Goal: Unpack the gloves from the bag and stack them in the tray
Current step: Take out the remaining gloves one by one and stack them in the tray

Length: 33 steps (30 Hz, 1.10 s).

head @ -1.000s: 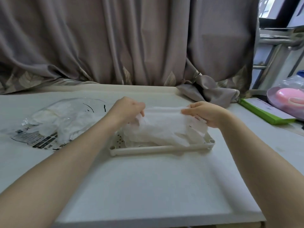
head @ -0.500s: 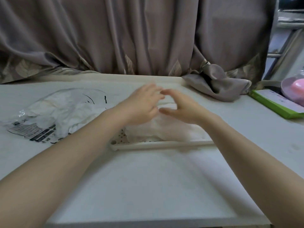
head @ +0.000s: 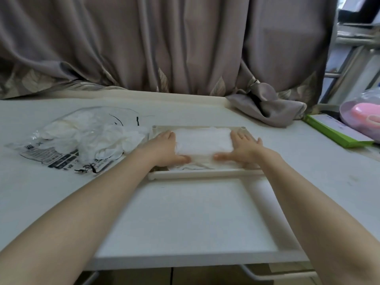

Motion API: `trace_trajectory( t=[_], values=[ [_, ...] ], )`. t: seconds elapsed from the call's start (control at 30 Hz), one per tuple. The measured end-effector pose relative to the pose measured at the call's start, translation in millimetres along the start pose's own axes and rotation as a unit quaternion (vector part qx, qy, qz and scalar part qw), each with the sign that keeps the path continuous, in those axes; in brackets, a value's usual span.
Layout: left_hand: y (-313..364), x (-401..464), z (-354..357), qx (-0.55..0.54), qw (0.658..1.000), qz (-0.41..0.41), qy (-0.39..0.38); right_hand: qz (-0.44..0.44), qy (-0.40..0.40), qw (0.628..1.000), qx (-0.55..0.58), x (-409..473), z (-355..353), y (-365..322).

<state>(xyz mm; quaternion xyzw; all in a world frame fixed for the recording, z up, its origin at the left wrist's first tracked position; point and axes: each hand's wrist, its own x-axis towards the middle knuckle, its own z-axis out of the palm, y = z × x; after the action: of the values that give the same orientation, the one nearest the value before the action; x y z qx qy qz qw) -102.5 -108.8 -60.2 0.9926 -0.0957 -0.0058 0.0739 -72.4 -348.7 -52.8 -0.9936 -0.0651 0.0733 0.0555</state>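
I'm squaring up the stack of gloves (head: pixel 202 141) in the tray (head: pixel 205 174): my left hand (head: pixel 164 149) and right hand (head: pixel 240 148) lie flat, fingers straight, pressing its 2 ends, gripping nothing. Next I'd reach left for the bag (head: pixel 82 140) (more gloves inside). White table (head: pixel 185 212), grey curtain (head: pixel 164 42) behind.

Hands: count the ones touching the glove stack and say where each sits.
2. The left hand lies flat at the left end of the glove stack in the tray; the right hand lies flat at its right end.
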Motion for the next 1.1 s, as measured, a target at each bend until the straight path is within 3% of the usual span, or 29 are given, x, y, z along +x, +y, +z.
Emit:
trace_trajectory(
  t=[0.1, 0.2, 0.3, 0.37, 0.47, 0.6, 0.73, 0.87, 1.0, 1.1],
  values=[
    [1.2, -14.9, -9.1, -0.049, 0.995, 0.067, 0.056, -0.009, 0.038, 0.999, -0.003, -8.3, -9.5, -16.3],
    [-13.6, -34.5, -20.8, -0.085, 0.966, 0.127, 0.207, -0.085, 0.155, 0.984, 0.022, -20.8, -24.2, -60.0],
    [-45.0, -42.3, -25.5, -0.041, 0.946, 0.057, 0.318, -0.243, 0.213, 0.941, 0.100, -27.7, -27.6, -113.8],
    [-70.2, -46.8, -25.7, -0.026, 0.952, -0.038, 0.301, -0.316, 0.220, 0.919, 0.086, -26.6, -18.3, -150.5],
    [-99.1, -51.9, -20.3, -0.047, 0.959, -0.100, 0.262, -0.327, 0.176, 0.926, 0.068, -12.6, -6.8, -193.7],
    [-110.1, -54.0, -16.9, -0.088, 0.965, -0.104, 0.223, -0.213, 0.076, 0.973, 0.039, 15.9, 3.6, -222.9],
    [-114.1, -46.9, -12.5, -0.050, 0.977, -0.065, 0.196, -0.151, 0.042, 0.978, 0.136, 28.9, 21.0, -227.9],
    [-117.5, -42.9, -7.2, -0.040, 0.981, -0.074, 0.172, -0.112, 0.040, 0.984, 0.132, 38.2, 36.0, -229.9],
    [-115.2, -41.8, -7.8, -0.019, 0.987, -0.095, 0.126, -0.144, 0.061, 0.926, 0.344, 27.3, 28.4, -220.4],
    [-116.3, -39.2, -7.0, -0.028, 0.980, -0.113, 0.161, -0.148, 0.070, 0.885, 0.436, 18.1, 24.0, -211.5]
  ],
)
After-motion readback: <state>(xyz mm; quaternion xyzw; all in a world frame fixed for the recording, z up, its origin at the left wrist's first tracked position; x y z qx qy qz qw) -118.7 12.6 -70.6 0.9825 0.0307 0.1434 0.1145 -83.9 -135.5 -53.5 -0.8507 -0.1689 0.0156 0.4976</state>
